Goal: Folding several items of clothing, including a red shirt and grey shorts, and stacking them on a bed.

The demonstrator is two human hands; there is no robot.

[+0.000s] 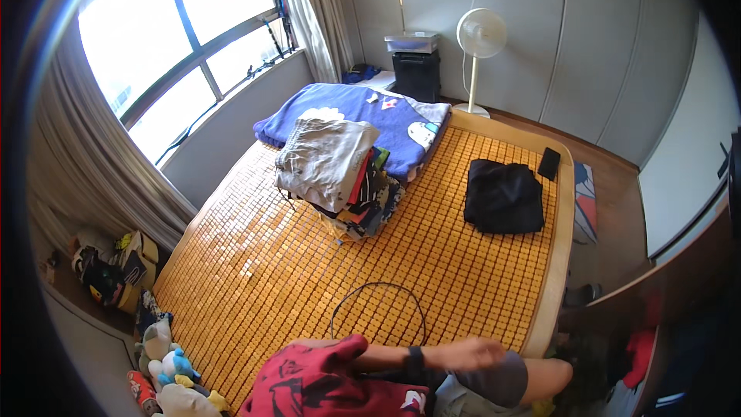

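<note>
My left hand [475,353], with a black band [416,357] on its wrist, reaches to the right across the lower edge, above my bent leg in grey shorts [494,382]. Motion smears its fingers, and I see nothing plainly held. Dark red cloth with black print [309,374] surrounds the upper part of that arm; whether it is worn or loose, I cannot tell. My right hand does not show. Just beyond the arm, a thin black cord [378,284] arches over the tiled bed mat [301,278].
Folded clothes [328,162] are stacked mid-bed, grey shorts on top, beside a blue patterned blanket [340,104]. Folded black clothing [503,197] and a phone [549,163] lie at right. Plush toys [166,359] line the near left edge. A white fan [482,35] stands behind.
</note>
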